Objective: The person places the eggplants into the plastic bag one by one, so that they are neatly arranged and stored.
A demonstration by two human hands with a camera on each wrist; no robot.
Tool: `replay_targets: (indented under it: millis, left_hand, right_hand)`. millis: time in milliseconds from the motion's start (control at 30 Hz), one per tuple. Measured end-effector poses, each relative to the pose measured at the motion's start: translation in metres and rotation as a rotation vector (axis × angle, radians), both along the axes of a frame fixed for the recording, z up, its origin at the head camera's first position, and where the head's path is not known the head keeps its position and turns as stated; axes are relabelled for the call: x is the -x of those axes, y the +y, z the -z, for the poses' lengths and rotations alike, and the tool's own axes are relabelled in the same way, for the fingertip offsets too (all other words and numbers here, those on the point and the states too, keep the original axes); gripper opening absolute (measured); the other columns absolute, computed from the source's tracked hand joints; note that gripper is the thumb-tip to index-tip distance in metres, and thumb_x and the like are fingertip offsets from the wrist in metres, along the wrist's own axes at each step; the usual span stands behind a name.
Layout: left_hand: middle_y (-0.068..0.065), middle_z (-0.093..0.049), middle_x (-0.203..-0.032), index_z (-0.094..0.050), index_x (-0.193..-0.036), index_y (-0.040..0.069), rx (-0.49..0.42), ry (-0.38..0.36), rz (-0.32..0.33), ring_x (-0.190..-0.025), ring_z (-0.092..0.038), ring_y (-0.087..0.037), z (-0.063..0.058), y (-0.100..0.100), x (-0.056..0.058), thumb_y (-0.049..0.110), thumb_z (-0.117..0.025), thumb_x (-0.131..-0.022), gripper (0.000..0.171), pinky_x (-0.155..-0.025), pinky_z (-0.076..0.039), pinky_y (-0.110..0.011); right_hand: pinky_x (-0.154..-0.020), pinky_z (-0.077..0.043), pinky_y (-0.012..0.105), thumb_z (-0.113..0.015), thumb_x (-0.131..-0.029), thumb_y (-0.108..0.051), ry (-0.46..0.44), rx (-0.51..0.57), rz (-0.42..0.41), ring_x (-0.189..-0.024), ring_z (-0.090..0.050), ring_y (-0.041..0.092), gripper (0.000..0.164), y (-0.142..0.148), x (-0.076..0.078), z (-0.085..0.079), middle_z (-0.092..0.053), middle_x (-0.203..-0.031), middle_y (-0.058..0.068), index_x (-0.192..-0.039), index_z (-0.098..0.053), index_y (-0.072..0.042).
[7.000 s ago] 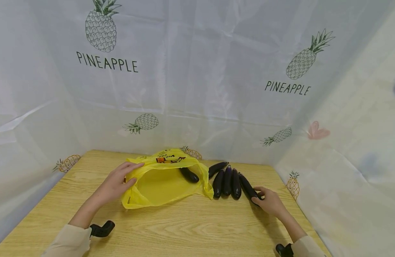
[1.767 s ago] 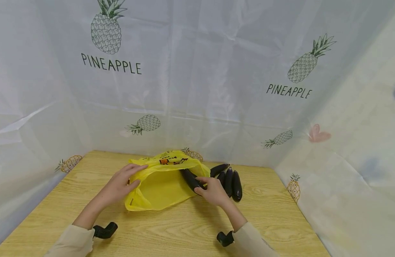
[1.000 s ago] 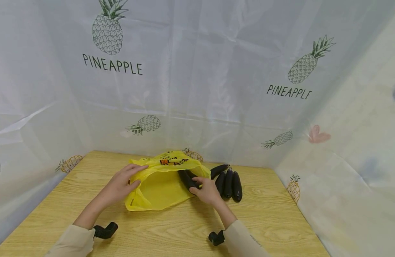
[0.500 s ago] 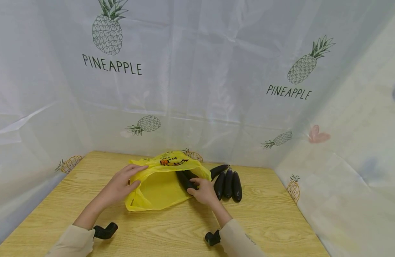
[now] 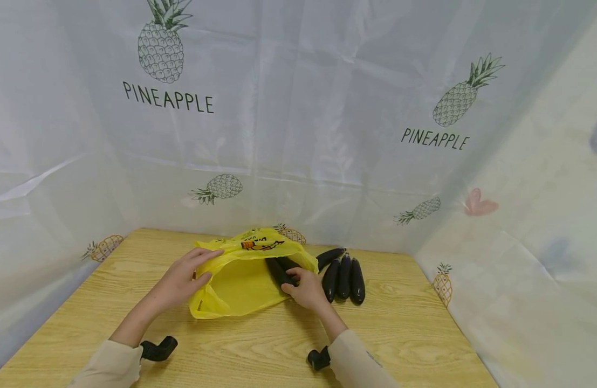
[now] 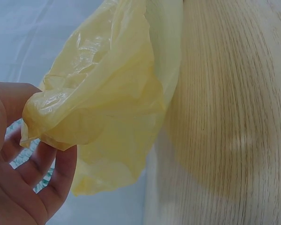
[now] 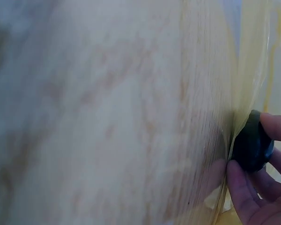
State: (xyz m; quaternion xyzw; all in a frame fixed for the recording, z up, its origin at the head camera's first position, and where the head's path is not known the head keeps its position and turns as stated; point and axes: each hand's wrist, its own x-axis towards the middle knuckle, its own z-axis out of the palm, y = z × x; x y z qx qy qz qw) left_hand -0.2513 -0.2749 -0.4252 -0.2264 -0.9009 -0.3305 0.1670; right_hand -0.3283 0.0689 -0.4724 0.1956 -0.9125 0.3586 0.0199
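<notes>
A yellow plastic bag (image 5: 240,288) lies on its side with its mouth spread toward me. My left hand (image 5: 182,275) holds the left edge of that mouth, the film between thumb and fingers in the left wrist view. At the right side of the opening, my right hand (image 5: 308,291) grips the near end of a dark, glossy eggplant (image 5: 277,272), its far end inside the bag. Just behind it shows a second eggplant (image 5: 287,263), partly hidden. In the right wrist view, the thumb and fingers surround the rounded end of the held eggplant (image 7: 254,145).
Several more eggplants (image 5: 344,277) lie to the right of the bag, one of them (image 5: 330,257) slanted behind the others. Everything rests on a wood-grain table (image 5: 240,350). A pineapple-print sheet (image 5: 303,134) rises behind the table and at both sides.
My right hand has brought the rightmost eggplant leftward into the bag's mouth, then slid it slightly farther left. An eggplant beside the bag has shifted a little left. My left hand stays at the edge.
</notes>
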Motion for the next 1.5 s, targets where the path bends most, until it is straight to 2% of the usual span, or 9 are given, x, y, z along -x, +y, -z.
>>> replay_targets:
  millis: [200, 433, 733, 1000, 1100, 1267, 1400, 1500]
  left_hand:
    - [-0.012, -0.061, -0.138, -0.056, -0.155, 0.011, -0.006, -0.005, 0.002, -0.086, -0.053, -0.012, 0.001, -0.002, -0.001, -0.002, -0.071, -0.099, 0.059, -0.067, -0.048, -0.028]
    - [-0.012, -0.062, -0.137, -0.056, -0.155, 0.011, -0.003, -0.002, 0.002, -0.081, -0.051, -0.01, 0.002, -0.002, 0.001, -0.002, -0.071, -0.099, 0.059, -0.067, -0.048, -0.027]
    - [-0.014, -0.062, -0.136, -0.058, -0.153, 0.01, -0.015, 0.03, 0.01, -0.08, -0.051, -0.009, 0.001, -0.001, 0.0, -0.003, -0.072, -0.098, 0.058, -0.065, -0.047, -0.027]
    - [-0.012, -0.062, -0.136, -0.057, -0.154, 0.011, -0.021, 0.002, 0.015, -0.079, -0.05, -0.009, 0.001, -0.001, 0.001, -0.003, -0.071, -0.099, 0.059, -0.065, -0.046, -0.027]
    - [-0.011, -0.062, -0.135, -0.057, -0.154, 0.011, -0.022, -0.006, 0.016, -0.077, -0.049, -0.009, 0.002, 0.0, 0.002, -0.003, -0.071, -0.099, 0.059, -0.065, -0.046, -0.027]
    - [-0.01, -0.062, -0.135, -0.056, -0.155, 0.011, -0.009, -0.011, 0.01, -0.081, -0.051, -0.01, 0.003, 0.0, 0.002, -0.002, -0.07, -0.1, 0.058, -0.067, -0.047, -0.028]
    - [-0.011, -0.062, -0.136, -0.057, -0.154, 0.011, -0.002, 0.003, 0.005, -0.089, -0.054, -0.014, 0.003, 0.0, 0.002, -0.003, -0.071, -0.099, 0.059, -0.069, -0.048, -0.028]
    - [-0.012, -0.063, -0.136, -0.057, -0.154, 0.01, -0.004, 0.017, 0.007, -0.091, -0.055, -0.015, 0.003, 0.0, 0.002, -0.003, -0.072, -0.098, 0.059, -0.07, -0.048, -0.028]
  right_hand:
    - [-0.087, -0.058, 0.055, -0.076, -0.1, -0.028, -0.03, -0.014, 0.024, -0.11, -0.068, 0.037, 0.045, -0.002, 0.003, 0.001, -0.072, -0.123, 0.018, -0.139, -0.068, -0.007]
    - [-0.079, -0.057, 0.051, -0.075, -0.101, -0.031, -0.045, -0.029, 0.041, -0.101, -0.069, 0.035, 0.047, -0.004, 0.007, 0.001, -0.071, -0.123, 0.017, -0.142, -0.066, -0.009]
    - [-0.083, -0.057, 0.052, -0.075, -0.101, -0.035, -0.047, -0.037, 0.083, -0.1, -0.068, 0.033, 0.046, -0.007, 0.011, -0.002, -0.072, -0.119, 0.014, -0.138, -0.069, -0.01]
    - [-0.079, -0.057, 0.049, -0.075, -0.101, -0.038, -0.042, -0.059, 0.132, -0.096, -0.068, 0.029, 0.045, -0.012, 0.011, -0.001, -0.072, -0.117, 0.013, -0.136, -0.07, -0.011]
    - [-0.071, -0.054, 0.043, -0.075, -0.1, -0.039, -0.04, -0.061, 0.157, -0.084, -0.066, 0.023, 0.045, -0.014, 0.011, 0.0, -0.072, -0.109, 0.009, -0.135, -0.071, -0.011]
    - [-0.056, -0.047, 0.036, -0.075, -0.1, -0.042, -0.037, -0.036, 0.184, -0.059, -0.06, 0.017, 0.045, -0.016, 0.012, 0.004, -0.068, -0.077, 0.0, -0.132, -0.071, -0.01]
    - [-0.052, -0.043, 0.033, -0.075, -0.099, -0.044, -0.033, -0.026, 0.204, -0.052, -0.056, 0.016, 0.045, -0.018, 0.015, 0.007, -0.062, -0.063, -0.003, -0.13, -0.072, -0.011]
    - [-0.053, -0.041, 0.032, -0.075, -0.099, -0.045, -0.029, -0.029, 0.228, -0.052, -0.053, 0.015, 0.045, -0.018, 0.014, 0.006, -0.06, -0.062, -0.003, -0.128, -0.073, -0.012]
